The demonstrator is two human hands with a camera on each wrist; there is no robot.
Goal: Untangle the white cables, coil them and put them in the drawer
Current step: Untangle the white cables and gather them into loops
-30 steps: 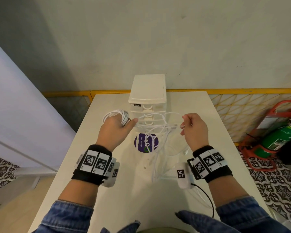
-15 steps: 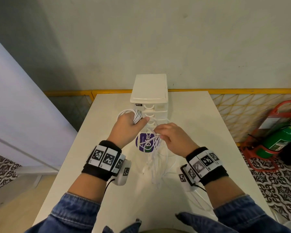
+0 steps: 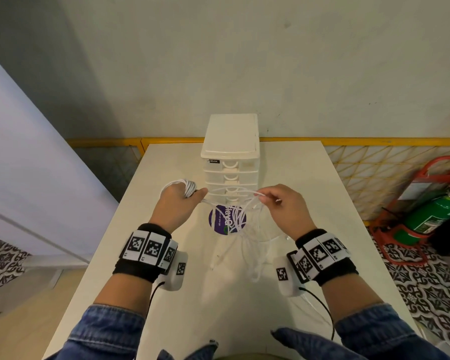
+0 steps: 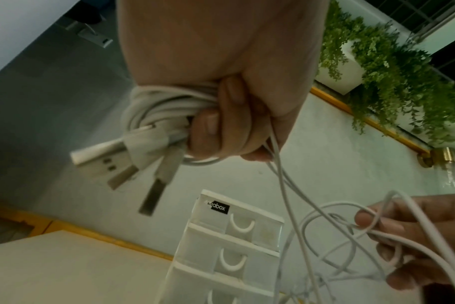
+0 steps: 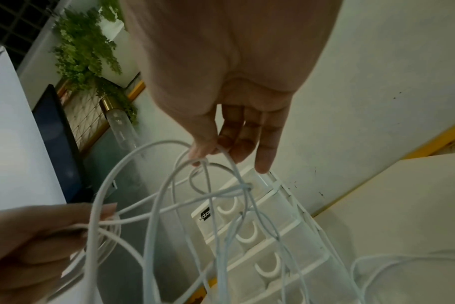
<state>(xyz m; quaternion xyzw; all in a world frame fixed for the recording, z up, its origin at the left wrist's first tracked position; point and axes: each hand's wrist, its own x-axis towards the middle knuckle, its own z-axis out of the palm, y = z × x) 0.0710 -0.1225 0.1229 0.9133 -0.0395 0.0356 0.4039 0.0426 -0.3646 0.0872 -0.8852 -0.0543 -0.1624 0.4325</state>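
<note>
The left hand is clenched around a coiled bundle of white cables above the table, while the right hand pinches tangled loose strands before the closed drawer unit

The scene is taken from above by the head camera, aimed forward and down over the table toward the drawer unit at the wall. The left wrist camera is held very close under the left hand, looking along it. The right wrist camera is set likewise beneath the right hand. The drawer unit and the cables are shared by all three views.
</note>
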